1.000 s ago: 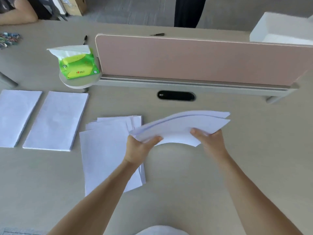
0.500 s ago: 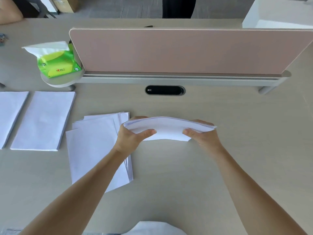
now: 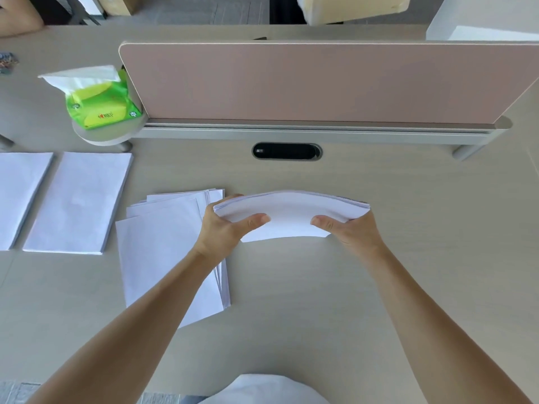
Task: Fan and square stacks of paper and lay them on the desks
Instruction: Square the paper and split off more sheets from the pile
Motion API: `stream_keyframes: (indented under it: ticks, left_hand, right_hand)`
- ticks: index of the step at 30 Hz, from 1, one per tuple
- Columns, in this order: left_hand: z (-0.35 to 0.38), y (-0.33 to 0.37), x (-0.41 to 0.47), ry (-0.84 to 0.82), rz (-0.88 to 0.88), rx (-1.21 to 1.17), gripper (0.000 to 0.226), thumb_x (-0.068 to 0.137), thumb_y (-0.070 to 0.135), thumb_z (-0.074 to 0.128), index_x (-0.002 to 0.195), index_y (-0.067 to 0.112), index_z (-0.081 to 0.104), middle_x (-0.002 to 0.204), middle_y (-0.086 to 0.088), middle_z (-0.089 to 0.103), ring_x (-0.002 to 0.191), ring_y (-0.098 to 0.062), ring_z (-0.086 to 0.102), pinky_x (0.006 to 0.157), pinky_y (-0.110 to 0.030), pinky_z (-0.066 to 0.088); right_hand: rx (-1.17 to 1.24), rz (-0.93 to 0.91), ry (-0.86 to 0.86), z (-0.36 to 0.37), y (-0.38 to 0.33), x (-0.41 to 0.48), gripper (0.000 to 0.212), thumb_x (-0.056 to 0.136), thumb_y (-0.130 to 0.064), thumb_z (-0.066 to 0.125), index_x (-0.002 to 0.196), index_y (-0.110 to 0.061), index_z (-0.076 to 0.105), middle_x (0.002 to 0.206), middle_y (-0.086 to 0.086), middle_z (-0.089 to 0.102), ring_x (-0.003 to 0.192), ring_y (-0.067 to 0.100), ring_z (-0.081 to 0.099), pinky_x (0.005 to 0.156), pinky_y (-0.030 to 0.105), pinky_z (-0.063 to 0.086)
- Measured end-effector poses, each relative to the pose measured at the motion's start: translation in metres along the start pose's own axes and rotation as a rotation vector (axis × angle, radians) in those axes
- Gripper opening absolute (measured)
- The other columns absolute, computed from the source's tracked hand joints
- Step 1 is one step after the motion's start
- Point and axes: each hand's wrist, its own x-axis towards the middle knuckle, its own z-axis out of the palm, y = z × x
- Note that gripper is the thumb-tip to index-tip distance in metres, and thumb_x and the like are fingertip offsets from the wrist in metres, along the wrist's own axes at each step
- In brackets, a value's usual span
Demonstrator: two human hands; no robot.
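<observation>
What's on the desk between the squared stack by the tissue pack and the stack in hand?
Head view: a loosely fanned pile lies between the squared stack and the held stack; the left hand overlaps its right edge.

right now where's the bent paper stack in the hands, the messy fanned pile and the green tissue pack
bent white paper stack (image 3: 291, 208), head view, middle of its arched top sheet
loose fanned white paper pile (image 3: 163, 243), head view, top sheet
green plastic tissue pack (image 3: 102, 109), head view, front face

The scene is seen from a single head-worn, wide-angle camera, aimed forward and steeply down at the desk (image 3: 408, 272). Both forearms are framed close below, the pink divider (image 3: 320, 83) farther ahead.
</observation>
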Motion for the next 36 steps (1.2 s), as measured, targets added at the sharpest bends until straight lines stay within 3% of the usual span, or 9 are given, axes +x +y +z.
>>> stream_keyframes:
  ticks: [2, 5, 9, 14, 24, 27, 30, 34, 36]
  left_hand:
    - [0.000, 0.002, 0.000, -0.012, 0.010, -0.003, 0.031, 0.059, 0.038, 0.085, 0.087, 0.028, 0.077, 0.088, 0.003, 0.076, 0.087, -0.020, 0.070, 0.084, -0.044, 0.056]
    - [-0.002, 0.006, -0.002, 0.014, 0.093, -0.042, 0.043, 0.065, 0.041, 0.073, 0.100, 0.016, 0.069, 0.097, -0.004, 0.071, 0.092, -0.021, 0.066, 0.081, -0.037, 0.049]
    - [-0.001, 0.013, -0.006, 0.088, 0.209, -0.138, 0.058, 0.084, 0.064, 0.056, 0.098, 0.009, 0.067, 0.097, -0.007, 0.070, 0.098, -0.029, 0.063, 0.090, -0.046, 0.045]
    - [0.009, 0.020, -0.006, 0.153, 0.107, -0.113, 0.031, 0.081, 0.042, 0.054, 0.074, 0.017, 0.072, 0.079, 0.004, 0.070, 0.086, -0.021, 0.062, 0.084, -0.037, 0.043]
    - [0.014, 0.024, -0.004, 0.200, 0.075, -0.100, 0.032, 0.085, 0.028, 0.050, 0.063, 0.024, 0.074, 0.073, 0.006, 0.071, 0.082, -0.016, 0.064, 0.083, -0.033, 0.044]
    - [0.014, 0.027, -0.005, 0.195, 0.084, -0.089, 0.033, 0.084, 0.047, 0.055, 0.070, 0.027, 0.076, 0.080, 0.006, 0.074, 0.089, -0.020, 0.065, 0.091, -0.041, 0.046]
    - [0.013, 0.032, -0.008, 0.174, 0.090, -0.078, 0.025, 0.071, 0.053, 0.068, 0.078, 0.031, 0.077, 0.085, 0.009, 0.075, 0.092, -0.018, 0.067, 0.093, -0.042, 0.049]
    - [0.021, 0.031, -0.013, 0.175, 0.139, 0.035, 0.007, 0.068, 0.045, 0.079, 0.073, 0.043, 0.075, 0.078, 0.018, 0.074, 0.079, -0.007, 0.068, 0.073, -0.025, 0.052]
    - [0.023, 0.025, -0.012, 0.229, 0.253, 0.125, 0.008, 0.077, 0.039, 0.077, 0.070, 0.040, 0.073, 0.074, 0.023, 0.071, 0.073, -0.001, 0.065, 0.068, -0.019, 0.047]
  right_hand:
    - [0.011, 0.012, 0.007, 0.001, 0.000, 0.003, 0.033, 0.050, -0.044, 0.086, 0.082, -0.044, 0.077, 0.088, -0.017, 0.077, 0.089, 0.003, 0.072, 0.081, 0.026, 0.056]
    - [0.037, -0.046, -0.033, -0.002, -0.006, 0.004, 0.033, 0.051, -0.053, 0.081, 0.082, -0.044, 0.077, 0.083, -0.020, 0.075, 0.082, 0.000, 0.070, 0.073, 0.023, 0.054]
    - [0.155, -0.187, 0.037, -0.004, -0.011, 0.006, 0.077, 0.075, -0.078, 0.056, 0.095, -0.006, 0.071, 0.090, 0.000, 0.075, 0.085, 0.020, 0.071, 0.069, 0.028, 0.053]
    - [0.151, -0.165, 0.180, 0.003, -0.016, 0.010, 0.051, 0.081, -0.045, 0.044, 0.075, -0.002, 0.070, 0.075, 0.004, 0.074, 0.074, 0.029, 0.068, 0.066, 0.030, 0.049]
    - [0.132, -0.138, 0.211, 0.008, -0.022, 0.012, 0.050, 0.092, -0.028, 0.033, 0.072, -0.005, 0.073, 0.068, 0.000, 0.075, 0.070, 0.015, 0.069, 0.063, 0.021, 0.049]
    - [0.140, -0.185, 0.168, 0.007, -0.021, 0.011, 0.054, 0.098, -0.043, 0.035, 0.079, -0.008, 0.072, 0.071, -0.007, 0.076, 0.071, 0.008, 0.070, 0.065, 0.018, 0.050]
    - [0.053, -0.296, 0.075, 0.008, -0.017, 0.008, 0.064, 0.088, -0.069, 0.050, 0.099, -0.010, 0.072, 0.092, -0.008, 0.077, 0.090, 0.014, 0.071, 0.077, 0.024, 0.052]
    - [-0.047, -0.347, 0.067, 0.014, -0.012, 0.005, 0.053, 0.092, -0.045, 0.058, 0.119, -0.001, 0.067, 0.111, 0.001, 0.074, 0.104, 0.016, 0.070, 0.084, 0.030, 0.053]
    - [-0.134, -0.389, 0.128, 0.019, -0.011, 0.004, 0.043, 0.094, -0.035, 0.053, 0.120, -0.004, 0.067, 0.109, -0.010, 0.073, 0.101, 0.010, 0.069, 0.083, 0.029, 0.053]
